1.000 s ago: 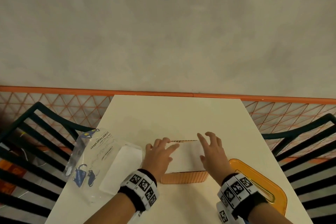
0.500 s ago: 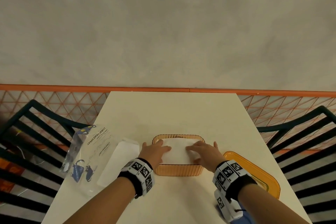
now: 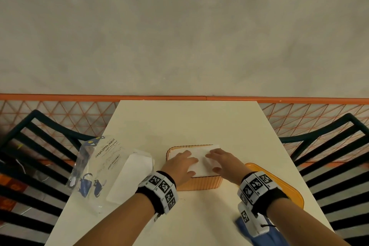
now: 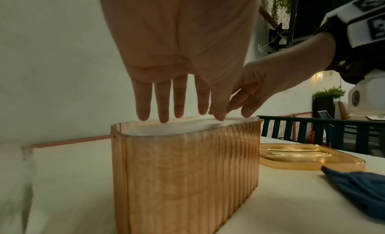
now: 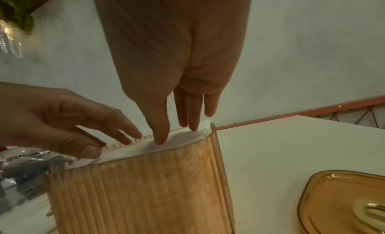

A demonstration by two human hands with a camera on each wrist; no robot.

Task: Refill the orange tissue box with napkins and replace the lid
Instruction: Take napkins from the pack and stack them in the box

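The orange ribbed tissue box (image 3: 199,182) stands open in the middle of the table. A stack of white napkins (image 3: 201,153) fills it up to the rim. My left hand (image 3: 184,164) lies flat on the left half of the stack, its fingers straight. My right hand (image 3: 218,161) presses the right half in the same way. In the left wrist view the left hand's fingertips (image 4: 163,119) touch the napkins (image 4: 177,128) at the rim of the box (image 4: 187,180). The right wrist view shows the right fingers (image 5: 160,138) on the paper. The orange lid (image 3: 283,185) lies on the table right of the box.
A clear plastic napkin packet (image 3: 95,168) lies left of the box with more white napkins (image 3: 131,175) in it. A blue cloth (image 4: 358,188) sits at the near right edge. Dark slatted chairs (image 3: 30,156) flank the table, and a wall stands behind its far edge.
The napkin stack, held above the box between both hands, has gone down into it. Both hands have moved from its sides onto its top.
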